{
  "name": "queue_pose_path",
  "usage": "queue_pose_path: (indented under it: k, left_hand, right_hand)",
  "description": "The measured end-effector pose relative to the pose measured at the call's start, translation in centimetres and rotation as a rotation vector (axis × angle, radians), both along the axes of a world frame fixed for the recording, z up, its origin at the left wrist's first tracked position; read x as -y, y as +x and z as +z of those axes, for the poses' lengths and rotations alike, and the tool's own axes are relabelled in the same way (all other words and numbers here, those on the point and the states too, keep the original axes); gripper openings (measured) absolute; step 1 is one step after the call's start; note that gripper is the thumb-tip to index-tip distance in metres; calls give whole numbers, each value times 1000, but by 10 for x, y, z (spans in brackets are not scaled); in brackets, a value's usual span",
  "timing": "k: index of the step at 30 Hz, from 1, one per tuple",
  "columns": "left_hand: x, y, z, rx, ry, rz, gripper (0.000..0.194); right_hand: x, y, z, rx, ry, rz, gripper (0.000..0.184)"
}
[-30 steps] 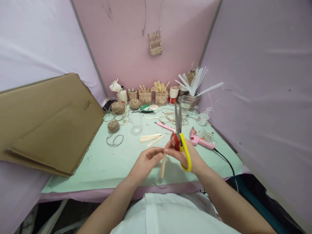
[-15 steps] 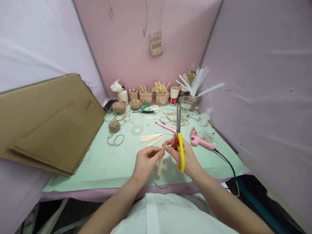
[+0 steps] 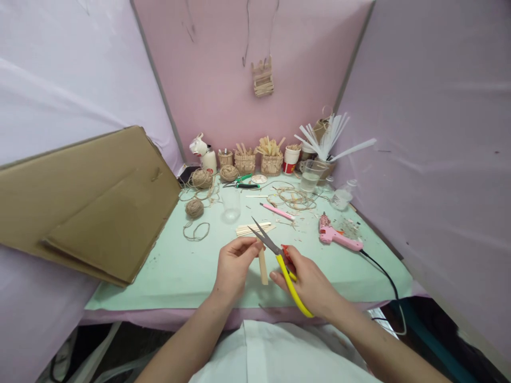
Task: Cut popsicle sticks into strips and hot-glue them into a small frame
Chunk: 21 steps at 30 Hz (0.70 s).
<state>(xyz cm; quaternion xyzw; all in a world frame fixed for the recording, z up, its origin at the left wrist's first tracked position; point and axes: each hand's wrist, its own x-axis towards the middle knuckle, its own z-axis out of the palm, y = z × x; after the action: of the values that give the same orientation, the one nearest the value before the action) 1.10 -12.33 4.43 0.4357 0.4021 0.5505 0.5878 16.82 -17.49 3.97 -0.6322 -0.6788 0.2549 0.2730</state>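
My left hand (image 3: 236, 264) pinches the upper end of a flat wooden craft stick (image 3: 263, 268), which hangs down over the front of the table. My right hand (image 3: 309, 276) is closed round the handles of yellow-handled scissors (image 3: 289, 284). The blades are parted and point up and to the left, close beside my left fingertips and the stick's top. Whether a blade touches the stick I cannot tell. Just beyond, several more craft sticks (image 3: 249, 230) lie in a small pile on the green tabletop (image 3: 179, 276).
A pink glue gun (image 3: 339, 238) with a black cord lies at the right. Large cardboard sheets (image 3: 91, 207) lean in at the left. Farther back are a pink craft knife (image 3: 277, 211), a clear cup (image 3: 231, 206), a twine ball (image 3: 194, 208) and green-handled pliers (image 3: 247, 185).
The scissors have swung from upright to slanting left, and their blades have opened. My right fingers have let go of the stick's top; my left hand still holds it.
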Motion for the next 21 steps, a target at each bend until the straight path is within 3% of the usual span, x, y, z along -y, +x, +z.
queue_pose_path:
  k: [21]
  left_hand:
    - [0,-1,-6,25,6,1,11]
  right_hand:
    - [1,-10,-3,-48,-20,1,27]
